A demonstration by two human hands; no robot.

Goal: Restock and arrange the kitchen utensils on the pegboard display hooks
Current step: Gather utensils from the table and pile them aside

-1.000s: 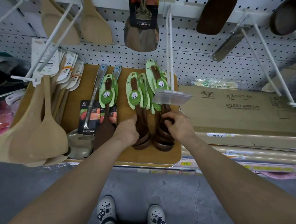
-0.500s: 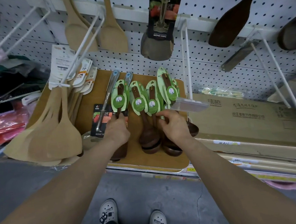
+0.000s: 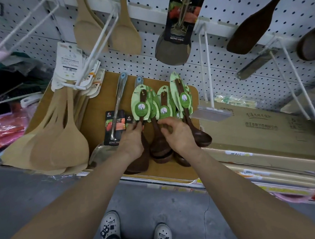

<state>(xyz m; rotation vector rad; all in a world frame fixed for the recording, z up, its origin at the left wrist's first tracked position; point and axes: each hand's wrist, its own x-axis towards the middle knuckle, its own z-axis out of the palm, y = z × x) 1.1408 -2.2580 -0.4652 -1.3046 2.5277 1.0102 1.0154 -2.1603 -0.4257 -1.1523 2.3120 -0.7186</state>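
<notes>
Several dark wooden ladles with green card tags [image 3: 164, 110] lie on a tan board [image 3: 96, 104] below the pegboard [image 3: 237, 0]. My left hand [image 3: 132, 139] grips the handle of the leftmost dark wooden spatula [image 3: 141, 103], just under its green tag. My right hand [image 3: 179, 134] pinches the handle of a middle ladle. One more tagged ladle [image 3: 197, 132] lies to the right of my right hand. An empty white double hook [image 3: 206, 71] with a clear price holder [image 3: 210, 113] juts out above them.
Pale wooden spatulas [image 3: 61, 141] hang from a hook at the left. Two steel turners [image 3: 114, 127] lie on the board. More spatulas and a steel turner [image 3: 176, 47] hang above. A cardboard box [image 3: 260, 128] sits at the right, with white hooks over it.
The view has tilted up and drawn closer. Both hands have slid up from the ladle bowls to the handles near the green tags, and the ladles have been spread apart.
</notes>
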